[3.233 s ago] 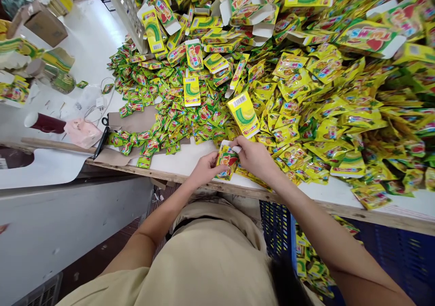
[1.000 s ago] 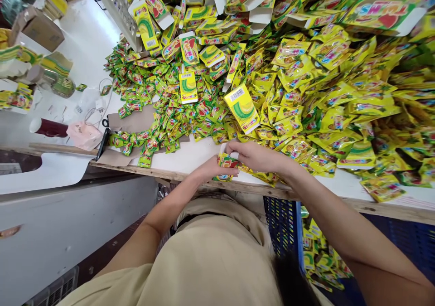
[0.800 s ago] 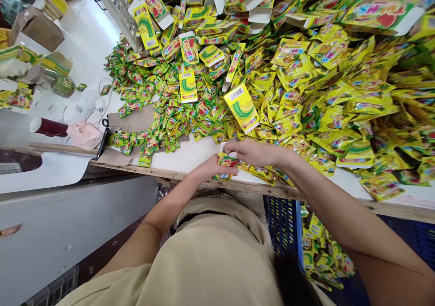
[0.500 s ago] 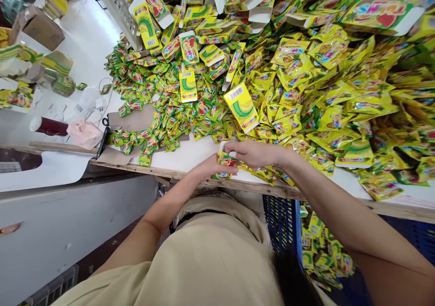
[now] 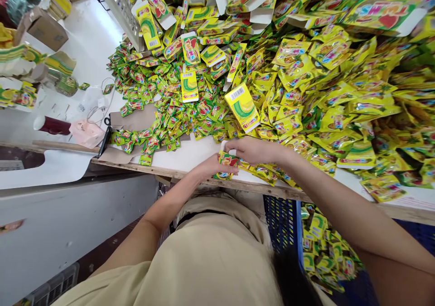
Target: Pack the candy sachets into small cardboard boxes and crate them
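Note:
At the table's front edge, my left hand point(image 5: 210, 167) is closed around a small printed candy box point(image 5: 227, 160) in yellow, green and red, with white flaps at its upper end. My right hand point(image 5: 249, 151) has its fingers bent at those flaps, thumb and fingertips pinching the box end. Just beyond the hands lies a yellow box point(image 5: 242, 108) with a barcode, on top of the heap. Green candy sachets point(image 5: 173, 120) spread to the left, and larger yellow sachets point(image 5: 292, 97) pile up on the right. What is inside the held box is hidden.
Below the table edge on the right stands a blue crate point(image 5: 282, 220) with filled boxes point(image 5: 326, 247). On the left are a black-handled tool point(image 5: 105, 141), a dark red cup point(image 5: 54, 125), a jar point(image 5: 63, 83) and a cardboard box point(image 5: 45, 28). A white basket point(image 5: 118, 11) stands at the back.
The view has shifted very slightly. Both hands stay at the small candy box, and the fingers of my right hand have barely moved at its flaps.

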Demonstrator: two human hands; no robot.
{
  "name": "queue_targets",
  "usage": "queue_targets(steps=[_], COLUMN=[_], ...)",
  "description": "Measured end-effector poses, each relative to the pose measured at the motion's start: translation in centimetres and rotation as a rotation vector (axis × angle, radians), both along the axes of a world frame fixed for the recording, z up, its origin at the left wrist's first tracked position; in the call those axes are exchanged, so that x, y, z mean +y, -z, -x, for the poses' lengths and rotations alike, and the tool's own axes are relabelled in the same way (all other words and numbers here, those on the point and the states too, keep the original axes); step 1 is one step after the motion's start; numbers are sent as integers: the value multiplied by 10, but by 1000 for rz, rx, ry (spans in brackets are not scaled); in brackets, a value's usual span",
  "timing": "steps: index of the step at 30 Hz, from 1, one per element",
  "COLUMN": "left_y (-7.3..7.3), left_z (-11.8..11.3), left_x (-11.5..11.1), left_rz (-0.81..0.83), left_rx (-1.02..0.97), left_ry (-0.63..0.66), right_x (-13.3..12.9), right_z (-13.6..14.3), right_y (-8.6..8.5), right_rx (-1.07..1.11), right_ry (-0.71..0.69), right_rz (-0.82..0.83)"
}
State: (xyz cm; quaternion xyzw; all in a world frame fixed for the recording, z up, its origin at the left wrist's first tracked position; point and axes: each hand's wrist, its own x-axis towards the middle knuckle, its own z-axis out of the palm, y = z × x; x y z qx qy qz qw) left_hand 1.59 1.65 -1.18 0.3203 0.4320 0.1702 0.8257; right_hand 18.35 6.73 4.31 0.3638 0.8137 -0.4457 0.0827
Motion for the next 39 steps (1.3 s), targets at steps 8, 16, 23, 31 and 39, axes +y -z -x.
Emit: queue_targets(steps=[8, 16, 23, 31, 39], left_y=[0, 2, 2, 10, 6], left_z=[-1, -1, 0, 1, 3], left_x=[-1, -2, -1, -5, -16], left_rz=[-9, 25, 13, -63, -531], left_rx=[-16, 2, -18, -49, 224], left_ry=[-19, -36, -4, -15, -370], right_x=[-3, -3, -5, -7, -34], right_z=[2, -3, 2, -2, -7], right_y=[-10, 3, 3, 5, 12], right_rx=[-131, 103, -25, 216, 353], right_ry=[118, -39, 60, 246, 465], right_rz=[-182, 6, -207, 92, 6])
